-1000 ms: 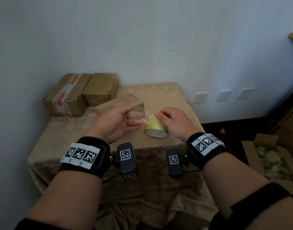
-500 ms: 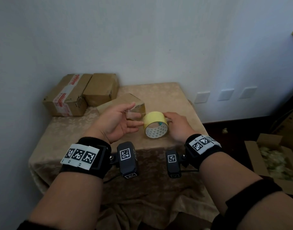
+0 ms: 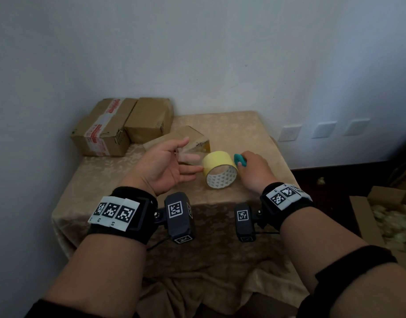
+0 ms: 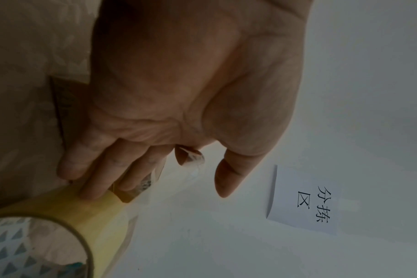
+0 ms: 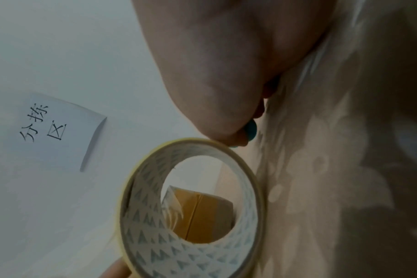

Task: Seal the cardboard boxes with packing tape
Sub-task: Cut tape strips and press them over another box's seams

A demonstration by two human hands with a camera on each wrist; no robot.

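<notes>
The left hand lay open, fingertips touching the tape roll standing on the table, while the right hand beside the roll gripped a teal cutter; light and stiff, the roll looked best held through its core.

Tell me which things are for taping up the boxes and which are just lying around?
For the job:
- tape roll, touched by the left hand
- small teal tool, gripped by the right hand
- three cardboard boxes: nearest box, plain box, box with printed tape

Just lying about:
- open box on the floor
- paper note on the wall
- tablecloth
</notes>
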